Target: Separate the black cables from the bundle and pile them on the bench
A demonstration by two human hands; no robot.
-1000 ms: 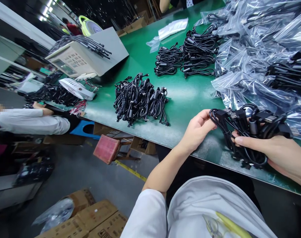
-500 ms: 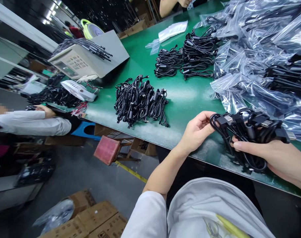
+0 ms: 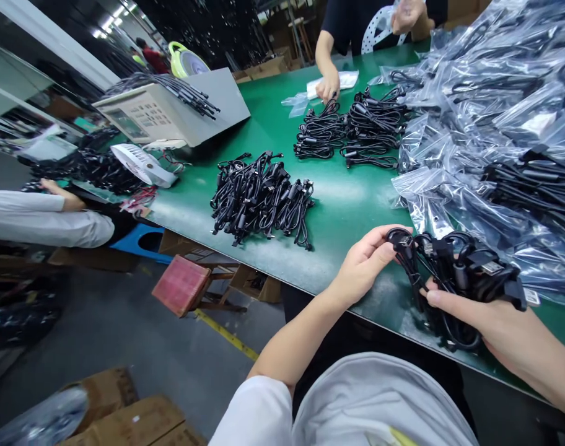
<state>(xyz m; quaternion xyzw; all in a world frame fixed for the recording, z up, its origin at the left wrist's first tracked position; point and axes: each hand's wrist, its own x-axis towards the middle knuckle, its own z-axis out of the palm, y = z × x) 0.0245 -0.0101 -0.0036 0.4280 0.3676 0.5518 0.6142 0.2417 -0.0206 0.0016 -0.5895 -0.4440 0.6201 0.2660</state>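
Observation:
My right hand (image 3: 500, 325) is closed around a bundle of black coiled cables (image 3: 459, 279) held just above the near edge of the green table (image 3: 347, 192). My left hand (image 3: 363, 263) pinches the left end of that bundle with thumb and fingertips. Both hands sit close together at the table's front edge. The cables' plugs and ferrite beads stick out above my right thumb.
A loose pile of black cables (image 3: 259, 195) lies mid-table, another cable pile (image 3: 352, 127) farther back. Bagged cables (image 3: 491, 124) cover the right side. A beige machine (image 3: 171, 111) stands at left. A person across the table touches the far pile; another's sleeve (image 3: 41, 217) is at left.
The view has tilted up, revealing the person across the table. My hands and the bundle have dropped slightly lower in view; my grip on the cables is unchanged.

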